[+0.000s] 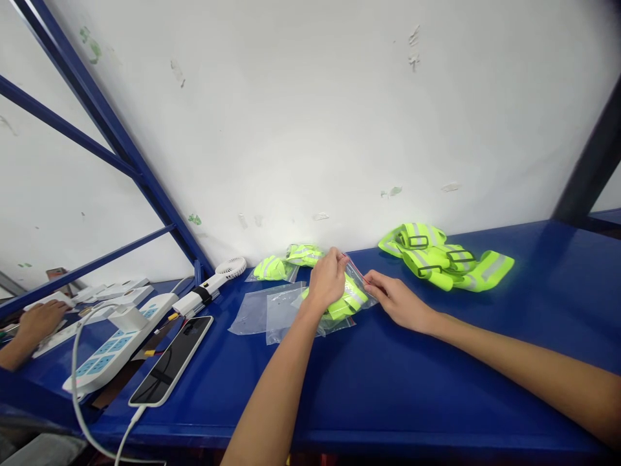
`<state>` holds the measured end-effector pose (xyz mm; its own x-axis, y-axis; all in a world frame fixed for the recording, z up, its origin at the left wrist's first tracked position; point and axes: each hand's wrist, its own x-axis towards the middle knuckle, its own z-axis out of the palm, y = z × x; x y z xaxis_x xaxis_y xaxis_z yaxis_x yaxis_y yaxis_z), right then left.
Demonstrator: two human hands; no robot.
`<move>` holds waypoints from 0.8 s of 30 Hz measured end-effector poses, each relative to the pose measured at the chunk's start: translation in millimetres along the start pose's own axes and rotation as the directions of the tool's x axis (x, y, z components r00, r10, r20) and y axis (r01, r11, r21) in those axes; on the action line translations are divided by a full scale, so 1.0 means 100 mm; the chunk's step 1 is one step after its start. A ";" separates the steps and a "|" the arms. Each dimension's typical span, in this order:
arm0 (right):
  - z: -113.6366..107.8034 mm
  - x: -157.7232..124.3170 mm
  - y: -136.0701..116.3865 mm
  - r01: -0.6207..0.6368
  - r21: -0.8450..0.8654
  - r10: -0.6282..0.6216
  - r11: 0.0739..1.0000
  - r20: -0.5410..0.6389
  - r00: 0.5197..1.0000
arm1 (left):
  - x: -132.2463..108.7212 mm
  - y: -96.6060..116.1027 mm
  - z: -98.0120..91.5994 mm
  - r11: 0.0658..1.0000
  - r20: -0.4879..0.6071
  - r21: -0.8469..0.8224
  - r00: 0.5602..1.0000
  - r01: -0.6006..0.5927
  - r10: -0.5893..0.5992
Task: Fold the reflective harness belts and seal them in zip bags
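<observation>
A clear zip bag [357,270] with a red seal strip has a folded neon-yellow reflective strap [350,299] inside it. My left hand [330,275] pinches the bag's top edge at one end of the seal. At the other end, the fingers of my right hand [395,298] close on the same edge. Flat clear bags [281,314] lie under and left of my left hand. Behind it are two more bagged straps, one bundle [270,268] nearer and another [305,254] against the wall. Loose reflective straps [444,259] with black buckles are heaped to the right.
On the left lie a phone [172,362] with a white cable, a small white fan [230,266] and a power strip [121,343]. Blue frame bars [116,149] rise there. Beyond them, another person's hand [41,320] rests near white boxes. A white wall borders the blue table [436,395].
</observation>
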<state>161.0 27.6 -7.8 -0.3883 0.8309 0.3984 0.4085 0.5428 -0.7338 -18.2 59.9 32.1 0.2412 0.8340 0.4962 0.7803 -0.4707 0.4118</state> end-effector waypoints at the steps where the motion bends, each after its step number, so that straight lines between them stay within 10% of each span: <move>1: 0.01 -0.01 0.00 0.010 -0.014 -0.010 1.000 -0.005 1.000 | 0.00 0.00 0.00 1.000 -0.004 0.004 1.000 -0.002 0.002; 18: 0.15 0.29 -0.05 0.068 -0.046 -0.074 0.997 -0.158 0.985 | -0.07 0.12 0.00 0.982 0.074 0.160 0.994 -0.095 0.084; 21: 0.15 0.29 -0.12 0.111 -0.022 -0.113 0.994 -0.216 0.970 | -0.09 0.18 -0.06 0.961 -0.105 0.206 0.972 -0.185 0.210; 24: 0.06 0.35 -0.23 0.149 -0.025 -0.148 0.989 -0.362 0.920 | -0.12 0.20 -0.15 0.931 -0.428 0.209 0.828 -0.299 0.362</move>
<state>132.8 43.5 19.6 -0.1186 0.7288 0.6743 0.3670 0.6632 -0.6523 -14.2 35.5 46.0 0.2353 0.3972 0.8870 0.7753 -0.6271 0.0751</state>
